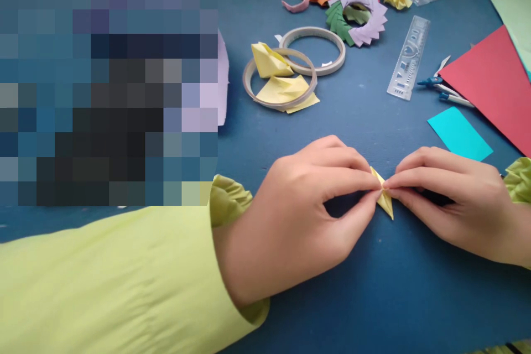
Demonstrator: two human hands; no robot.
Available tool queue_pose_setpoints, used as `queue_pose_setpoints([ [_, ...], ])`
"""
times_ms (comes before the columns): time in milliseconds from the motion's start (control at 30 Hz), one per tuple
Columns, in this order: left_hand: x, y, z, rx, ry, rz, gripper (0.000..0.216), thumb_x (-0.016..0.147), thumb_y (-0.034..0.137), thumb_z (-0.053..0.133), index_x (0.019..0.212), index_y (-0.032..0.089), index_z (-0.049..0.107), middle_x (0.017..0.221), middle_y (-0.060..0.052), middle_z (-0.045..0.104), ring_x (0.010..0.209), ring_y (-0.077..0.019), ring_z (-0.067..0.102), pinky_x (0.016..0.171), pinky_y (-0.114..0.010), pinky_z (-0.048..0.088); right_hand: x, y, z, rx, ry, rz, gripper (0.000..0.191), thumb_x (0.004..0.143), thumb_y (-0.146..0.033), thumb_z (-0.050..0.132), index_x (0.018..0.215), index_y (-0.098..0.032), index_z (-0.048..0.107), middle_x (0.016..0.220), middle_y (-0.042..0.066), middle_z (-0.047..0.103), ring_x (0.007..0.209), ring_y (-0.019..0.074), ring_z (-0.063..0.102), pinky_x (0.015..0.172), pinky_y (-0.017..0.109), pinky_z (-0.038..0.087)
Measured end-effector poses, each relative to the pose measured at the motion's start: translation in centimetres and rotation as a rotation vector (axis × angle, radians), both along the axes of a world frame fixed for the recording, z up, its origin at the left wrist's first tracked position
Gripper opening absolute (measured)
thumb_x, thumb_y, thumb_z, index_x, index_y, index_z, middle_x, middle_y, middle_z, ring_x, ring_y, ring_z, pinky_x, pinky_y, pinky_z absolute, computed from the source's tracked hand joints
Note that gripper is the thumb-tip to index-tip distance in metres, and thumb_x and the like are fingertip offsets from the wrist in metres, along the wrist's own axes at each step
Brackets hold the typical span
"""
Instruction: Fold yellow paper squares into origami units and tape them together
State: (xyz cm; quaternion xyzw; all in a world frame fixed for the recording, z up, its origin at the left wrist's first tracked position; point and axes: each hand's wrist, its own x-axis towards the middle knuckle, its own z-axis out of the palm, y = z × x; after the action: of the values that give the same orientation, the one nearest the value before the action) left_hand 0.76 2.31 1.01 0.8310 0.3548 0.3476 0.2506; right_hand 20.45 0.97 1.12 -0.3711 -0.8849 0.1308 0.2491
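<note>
At lower right, the left hand (307,215) and right hand (460,199) both pinch a pointy yellow folded paper (386,206); soft squeezing should keep it neat.

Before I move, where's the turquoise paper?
In the head view, the turquoise paper lies on the right side of the blue table, just beyond the right hand and left of the red sheet.

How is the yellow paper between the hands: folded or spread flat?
Folded: the yellow paper shows a narrow, pointed shape between the fingers.
</note>
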Motion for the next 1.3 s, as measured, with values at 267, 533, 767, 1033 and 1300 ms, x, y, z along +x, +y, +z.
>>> queue_pose_setpoints([
  [267, 0.01, -0.14, 0.01, 0.012, 0.055, 0.004, 0.013, 0.079, 0.01, 0.061, 0.072, 0.017, 0.069, 0.072, 0.001, 0.067, 0.068, -0.0113, 0.057, 0.065, -0.023, 0.047, -0.13, -0.11, 0.19, -0.015, -0.01, -0.013, 0.005, 0.087, -0.016, 0.057, 0.083, -0.019, 0.061, 0.082, 0.002, 0.064, 0.074, 0.0114, 0.06, 0.063, 0.026, 0.046],
  [533, -0.23, -0.36, -0.39, 0.047, 0.089, 0.017, 0.014, 0.081, 0.009, 0.059, 0.074, 0.015, 0.07, 0.073, -0.001, 0.065, 0.07, -0.012, 0.056, 0.066, -0.024, 0.047, -0.02, -0.09, 0.41, -0.074, 0.003, -0.023, 0.008, 0.086, -0.014, 0.056, 0.088, -0.02, 0.061, 0.084, 0.003, 0.066, 0.076, 0.0127, 0.061, 0.065, 0.027, 0.047],
  [767, -0.36, -0.57, -0.2, 0.097, 0.125, 0.029, 0.016, 0.083, 0.01, 0.059, 0.072, 0.014, 0.07, 0.068, -0.001, 0.062, 0.069, -0.0128, 0.053, 0.066, -0.024, 0.047, 0.28, -0.14, 0.37, -0.078, -0.018, -0.038, 0.01, 0.088, -0.015, 0.054, 0.087, -0.019, 0.062, 0.086, 0.003, 0.066, 0.076, 0.0123, 0.06, 0.066, 0.029, 0.045],
  [1033, 0.01, -0.6, -0.19, 0.152, 0.167, 0.033, 0.016, 0.084, 0.012, 0.058, 0.074, 0.012, 0.07, 0.07, -0.003, 0.062, 0.071, -0.0138, 0.052, 0.067, -0.025, 0.047, -0.11, -0.04, 0.47, 0.045, -0.091, -0.02, 0.012, 0.09, -0.016, 0.052, 0.082, -0.02, 0.06, 0.08, 0.001, 0.066, 0.069, 0.0114, 0.06, 0.06, 0.028, 0.044],
  [1300, 0.07, -0.38, -0.15, 0.15, 0.085, -0.005, 0.013, 0.081, 0.009, 0.061, 0.07, 0.011, 0.068, 0.07, -0.002, 0.062, 0.068, -0.0113, 0.051, 0.067, -0.024, 0.047, -0.39, 0.0, 0.52, -0.004, -0.038, -0.02, 0.012, 0.089, -0.014, 0.054, 0.079, -0.019, 0.059, 0.081, 0.001, 0.065, 0.07, 0.0098, 0.059, 0.06, 0.027, 0.044],
])
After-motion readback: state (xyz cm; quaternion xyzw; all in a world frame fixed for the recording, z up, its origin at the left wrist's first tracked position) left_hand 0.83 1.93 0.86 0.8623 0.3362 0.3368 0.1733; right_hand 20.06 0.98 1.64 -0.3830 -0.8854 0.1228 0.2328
